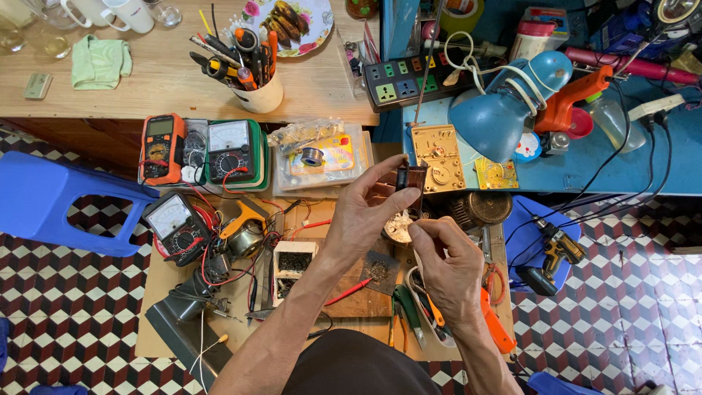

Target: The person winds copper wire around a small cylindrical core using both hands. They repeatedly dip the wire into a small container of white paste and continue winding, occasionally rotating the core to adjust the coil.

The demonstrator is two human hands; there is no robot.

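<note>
Workbench, seen from above. At the back we note a wooden table [168,80] carrying a white cup of screwdrivers and pliers [248,69], a folded green cloth [100,61], a flowered plate [289,22] and a dark power strip [404,80]. To the right stands a blue desk lamp [504,106] with an orange glue gun [574,102] just beside it.

Below the table edge we list an orange multimeter [161,148], a green-cased analogue meter [232,152], a second analogue meter [175,223] trailing red leads, and a clear packet with a solder spool [318,156]. A gold-coloured circuit board [437,157] lies just behind our hands; a yellow cordless drill [552,252] rests on a blue seat at the right, and a blue plastic stool [55,201] stands at the left. Nearer us lie an orange-handled cutter [496,325] and green-handled pliers [407,311].

Nothing crosses between the camera and the hands — only our own forearms rise from the bottom edge.

Left hand [362,216]: fingers curled, thumb and forefinger pinched on a small dark brown component [411,178], held up above the cluttered board, in front of the gold board.

Right hand [450,267]: loosely closed, fingertips [420,230] pinched together just under the component — whether they grip a fine part there we cannot tell.
</note>
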